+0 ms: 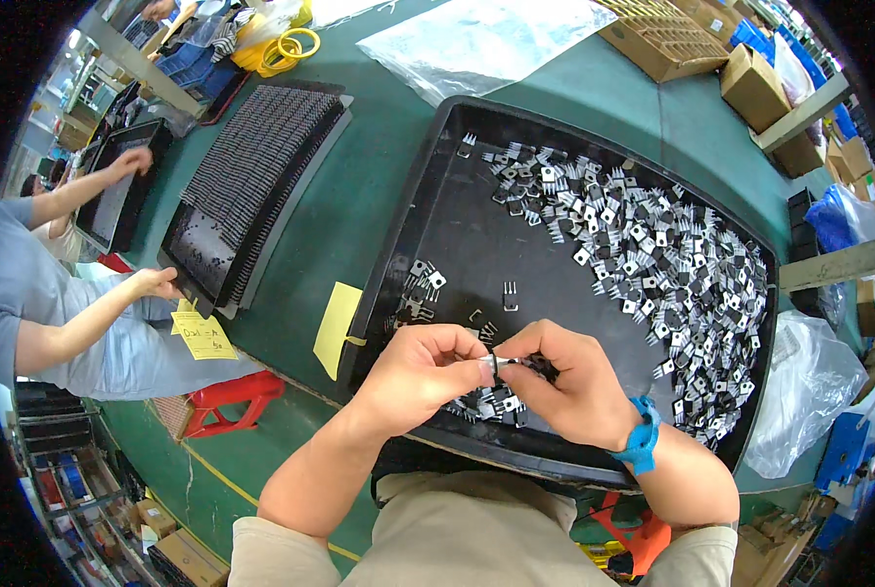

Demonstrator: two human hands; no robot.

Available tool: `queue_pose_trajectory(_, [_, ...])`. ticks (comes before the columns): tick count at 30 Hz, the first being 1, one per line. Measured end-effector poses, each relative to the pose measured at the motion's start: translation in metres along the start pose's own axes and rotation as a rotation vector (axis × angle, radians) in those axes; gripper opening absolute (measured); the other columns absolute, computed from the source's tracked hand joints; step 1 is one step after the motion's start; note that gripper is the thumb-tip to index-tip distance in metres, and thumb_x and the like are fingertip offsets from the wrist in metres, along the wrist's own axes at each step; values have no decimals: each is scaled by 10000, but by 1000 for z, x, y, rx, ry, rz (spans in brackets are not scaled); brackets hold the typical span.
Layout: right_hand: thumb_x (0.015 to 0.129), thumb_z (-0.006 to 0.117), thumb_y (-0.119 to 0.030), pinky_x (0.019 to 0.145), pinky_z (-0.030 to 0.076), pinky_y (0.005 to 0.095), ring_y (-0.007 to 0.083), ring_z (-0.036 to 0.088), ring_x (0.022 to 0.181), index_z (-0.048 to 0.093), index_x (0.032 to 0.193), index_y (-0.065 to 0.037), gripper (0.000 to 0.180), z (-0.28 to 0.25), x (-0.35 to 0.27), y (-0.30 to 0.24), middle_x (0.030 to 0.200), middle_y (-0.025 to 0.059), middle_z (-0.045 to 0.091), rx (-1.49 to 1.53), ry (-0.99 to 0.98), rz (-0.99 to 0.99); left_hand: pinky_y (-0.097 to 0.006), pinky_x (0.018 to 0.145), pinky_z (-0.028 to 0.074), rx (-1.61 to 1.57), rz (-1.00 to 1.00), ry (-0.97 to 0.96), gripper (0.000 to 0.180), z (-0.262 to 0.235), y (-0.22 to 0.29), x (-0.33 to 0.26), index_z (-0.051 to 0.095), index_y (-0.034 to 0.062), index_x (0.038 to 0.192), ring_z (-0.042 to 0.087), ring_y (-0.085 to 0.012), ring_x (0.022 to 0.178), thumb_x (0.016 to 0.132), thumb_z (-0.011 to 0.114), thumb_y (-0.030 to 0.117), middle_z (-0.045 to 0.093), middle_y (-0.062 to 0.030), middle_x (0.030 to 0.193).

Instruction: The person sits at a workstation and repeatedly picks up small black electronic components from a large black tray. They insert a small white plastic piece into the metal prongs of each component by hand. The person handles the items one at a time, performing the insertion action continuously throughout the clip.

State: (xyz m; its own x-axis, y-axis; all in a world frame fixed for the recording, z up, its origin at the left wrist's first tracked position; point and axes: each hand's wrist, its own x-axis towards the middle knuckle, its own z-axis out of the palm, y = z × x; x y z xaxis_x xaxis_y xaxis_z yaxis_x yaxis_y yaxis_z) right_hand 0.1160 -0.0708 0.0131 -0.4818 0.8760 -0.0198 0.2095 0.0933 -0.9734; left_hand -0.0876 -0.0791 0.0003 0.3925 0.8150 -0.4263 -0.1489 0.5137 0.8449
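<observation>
My left hand (420,374) and my right hand (572,382) meet over the near edge of a big black tray (437,186). Both pinch one small black component with metal legs (496,362) between their fingertips. A blue band is on my right wrist (641,438). A large heap of small black and silver components (652,254) fills the right half of the tray. A smaller cluster (418,289) lies by the tray's left wall, and a few more sit under my hands.
A stacked black tray of ordered parts (251,176) lies left on the green table, a yellow slip (337,328) beside my tray. A person in grey (75,313) works at far left. Clear plastic bags (486,34), cardboard boxes (755,83) and a red stool (227,401) surround.
</observation>
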Motion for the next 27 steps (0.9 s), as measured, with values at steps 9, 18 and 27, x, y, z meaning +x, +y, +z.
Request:
queue_pose_trajectory(9, [874,681,-89,606,445,213,44,521,696,585,893,-22,119,-6,5,9,769,-19,593,259,-78,213,-185,546,394,-33,-26,-10,109,1,-2,2,638,-9,948,521,-38,652,871,631,68,641,-17,801])
queue_pose_trajectory(18, [783,646,-60,650,512,393,314,634,757,574,970,-49,201,-17,-3,19,890,134,611,-570,-354,-63,-191,476,351,-280,76,82,257,-1,-6,4,560,22,1151,447,-66,546,917,461,-9,648,-141,962])
queue_pose_trajectory(27, [826,539,-115,624,535,441,335,664,754,554,928,-44,125,-6,-13,6,796,131,627,-835,-630,-36,-176,479,374,-274,103,70,200,-5,-9,5,576,28,1142,452,-59,517,948,536,55,676,-191,1008])
